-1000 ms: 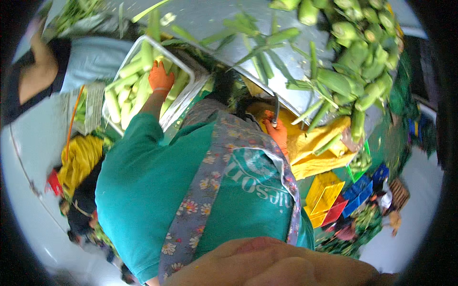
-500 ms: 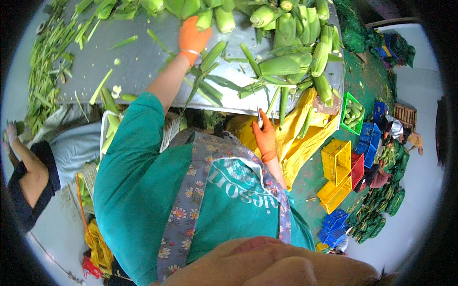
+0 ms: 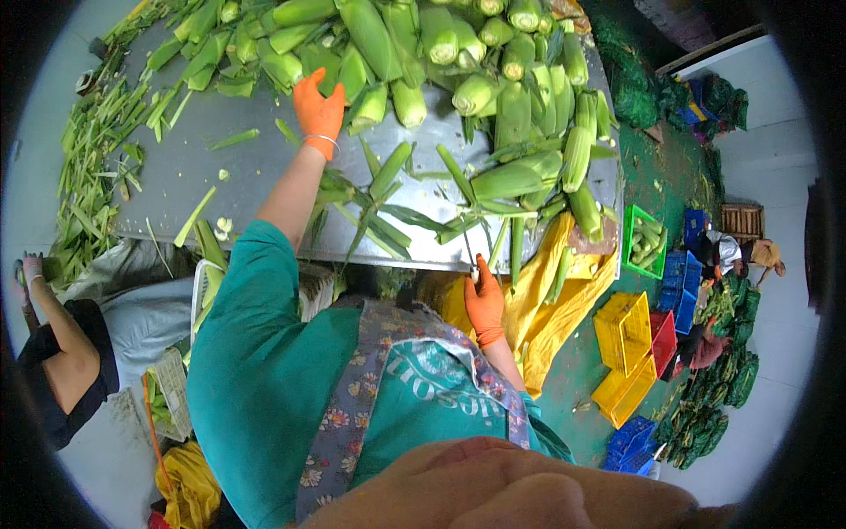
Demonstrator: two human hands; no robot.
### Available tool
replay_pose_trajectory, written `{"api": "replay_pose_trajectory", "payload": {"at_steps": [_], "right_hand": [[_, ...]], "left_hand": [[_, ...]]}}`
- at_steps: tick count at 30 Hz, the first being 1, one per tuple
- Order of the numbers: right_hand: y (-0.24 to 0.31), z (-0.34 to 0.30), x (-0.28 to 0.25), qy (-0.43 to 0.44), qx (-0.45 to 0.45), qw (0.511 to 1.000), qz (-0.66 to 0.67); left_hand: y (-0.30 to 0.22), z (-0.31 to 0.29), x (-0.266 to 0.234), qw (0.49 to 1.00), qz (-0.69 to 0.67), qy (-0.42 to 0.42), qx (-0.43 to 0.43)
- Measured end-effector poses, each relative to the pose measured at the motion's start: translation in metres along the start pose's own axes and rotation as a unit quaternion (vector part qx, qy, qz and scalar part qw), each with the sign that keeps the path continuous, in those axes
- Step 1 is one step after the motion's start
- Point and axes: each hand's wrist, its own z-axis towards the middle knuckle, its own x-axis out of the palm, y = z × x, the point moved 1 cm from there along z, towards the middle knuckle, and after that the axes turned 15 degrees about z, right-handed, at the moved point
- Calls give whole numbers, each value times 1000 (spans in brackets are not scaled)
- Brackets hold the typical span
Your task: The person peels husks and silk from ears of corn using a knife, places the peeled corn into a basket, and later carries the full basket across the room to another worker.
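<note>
My left hand (image 3: 319, 108), in an orange glove, reaches to the near side of a heap of green-husked corn ears (image 3: 370, 40). Its thumb and forefinger are spread beside an ear of corn (image 3: 352, 74), with no ear gripped; some of its fingertips are hidden. By the table's near edge, my right hand (image 3: 484, 309), also orange-gloved, is closed round the pale handle of a knife (image 3: 475, 271). The thin blade points away from me over the metal table (image 3: 423, 251). Loose husk leaves (image 3: 383, 207) lie between my two hands.
Husk strips (image 3: 88, 176) pile along the table's left side. A yellow cloth (image 3: 533, 304) hangs at the near right edge. Yellow crates (image 3: 624, 331), blue crates (image 3: 680, 280) and a green crate of corn (image 3: 646, 242) stand on the right floor. Another person's arm (image 3: 66, 326) is at left.
My left hand has come off the ear it touched, and its fingers have spread. The view has shifted, showing more of the corn heap. My right hand still holds the knife by the table edge.
</note>
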Motion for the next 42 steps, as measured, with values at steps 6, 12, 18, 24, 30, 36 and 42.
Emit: {"api": "replay_pose_trajectory", "payload": {"at_steps": [6, 12, 18, 24, 30, 36, 42], "right_hand": [[12, 53, 40, 51, -213, 963, -155], [-13, 59, 57, 38, -234, 946, -222], [23, 39, 37, -46, -195, 968, -150], [89, 58, 28, -113, -299, 947, 15], [162, 60, 2, -15, -415, 905, 87], [132, 23, -26, -47, -348, 918, 187], [113, 7, -70, -140, -394, 904, 83]], "left_hand": [[-81, 80, 14, 965, 90, -17, 244], [-86, 104, 42, 739, 465, 44, 485], [-98, 98, -2, 754, 385, 145, 512], [-84, 17, -53, 877, -152, 442, 111], [-135, -108, -91, 464, -551, 641, -265], [-164, -183, -112, 425, -610, 589, -317], [-200, -238, -104, 296, -644, 602, -368]]}}
